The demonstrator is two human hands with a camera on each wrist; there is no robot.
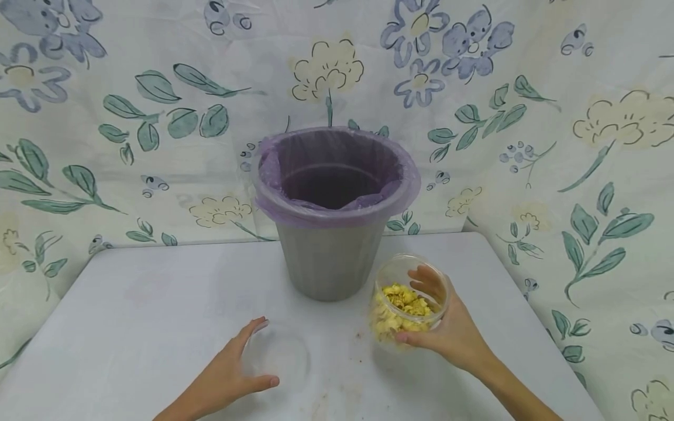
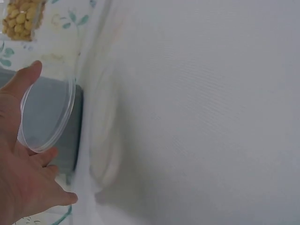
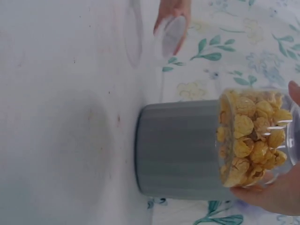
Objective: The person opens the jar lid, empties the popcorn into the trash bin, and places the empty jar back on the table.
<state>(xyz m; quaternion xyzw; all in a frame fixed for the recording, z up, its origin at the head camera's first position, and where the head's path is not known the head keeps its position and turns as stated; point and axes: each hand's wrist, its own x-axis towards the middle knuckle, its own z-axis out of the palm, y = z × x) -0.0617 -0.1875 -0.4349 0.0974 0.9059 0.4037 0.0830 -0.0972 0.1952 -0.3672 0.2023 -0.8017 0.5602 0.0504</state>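
Note:
My right hand [image 1: 459, 338] grips a clear round plastic tub [image 1: 392, 272] by its side, thumb at the front and fingers behind. Yellow popcorn [image 1: 405, 301] fills its lower part; the open mouth tilts toward me. In the right wrist view the popcorn [image 3: 255, 136] shows through the tub's wall, raised off the table. My left hand [image 1: 226, 365] holds a clear round lid [image 1: 279, 358] by its edge between thumb and fingers. Seen from the left wrist, the lid [image 2: 70, 110] stands on edge over the table, its shadow beside it.
A grey bin [image 1: 332, 257] lined with a purple bag [image 1: 337, 216] stands at the table's back, just beyond both hands. Small dark crumbs [image 1: 359, 335] dot the white table [image 1: 158, 316] between the hands. Floral cloth [image 1: 174, 164] hangs behind and at the sides.

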